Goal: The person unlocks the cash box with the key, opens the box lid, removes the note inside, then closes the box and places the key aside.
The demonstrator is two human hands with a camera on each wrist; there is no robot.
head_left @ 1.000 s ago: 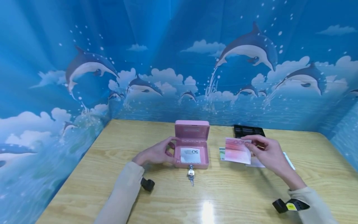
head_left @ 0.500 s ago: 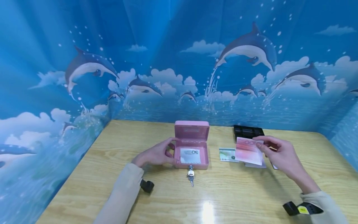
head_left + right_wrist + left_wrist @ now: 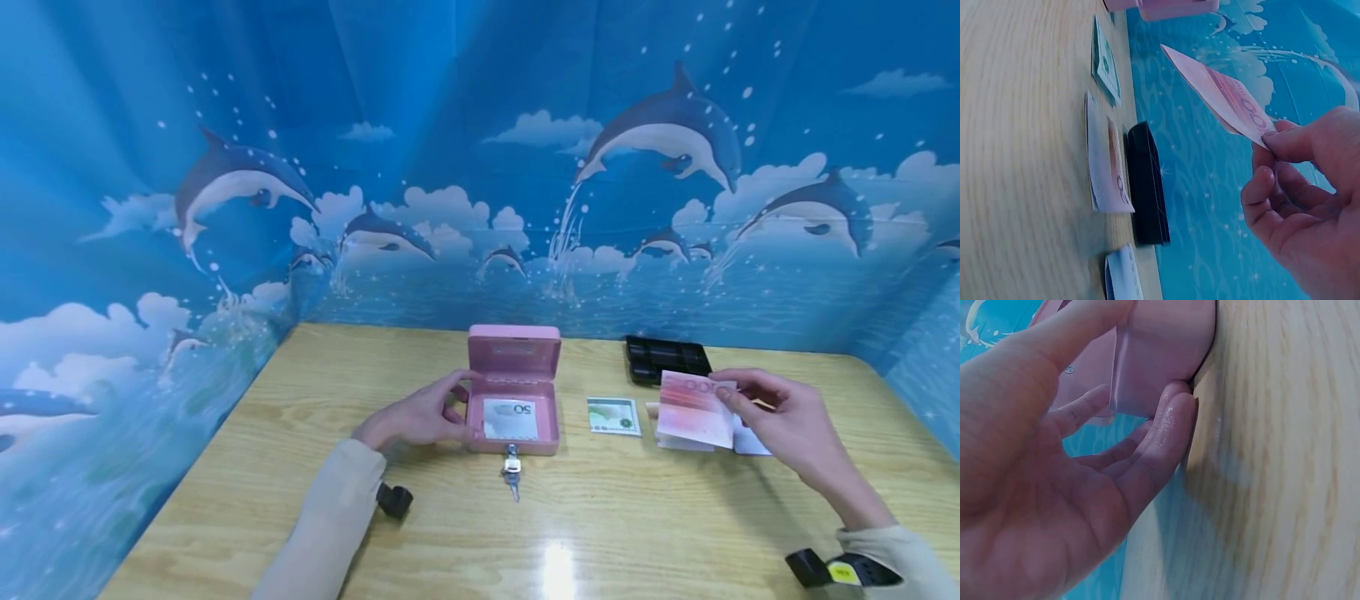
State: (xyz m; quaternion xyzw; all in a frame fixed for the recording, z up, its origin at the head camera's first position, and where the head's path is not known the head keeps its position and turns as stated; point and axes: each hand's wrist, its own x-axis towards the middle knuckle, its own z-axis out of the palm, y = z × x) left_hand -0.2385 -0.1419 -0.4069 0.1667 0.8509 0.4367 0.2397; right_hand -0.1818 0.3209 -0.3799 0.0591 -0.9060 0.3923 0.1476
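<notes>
A pink cash box (image 3: 551, 417) stands on the table with its lid raised and a 50 banknote (image 3: 510, 419) inside. My left hand (image 3: 420, 408) holds the box by its left side, thumb by the front corner and fingers toward the hinge; the left wrist view shows fingertips against the pink wall (image 3: 1163, 350). Between thumb and fingers, my right hand (image 3: 780, 412) pinches a folded red 100 banknote (image 3: 693, 408), raised above the table in the right wrist view. Under it lies a folded purplish banknote (image 3: 1107, 162). A folded green banknote (image 3: 613, 416) lies between box and right hand.
A black compartment tray (image 3: 666, 360) sits at the back right. Keys (image 3: 513, 481) hang from the lock at the box's front. Another folded pale note (image 3: 1124, 275) lies below the right hand. A dolphin-printed curtain (image 3: 465, 167) borders the table (image 3: 450, 533).
My right hand has moved right with the red banknote, away from the box, uncovering the green banknote and more of the tray. My left hand stays at the box.
</notes>
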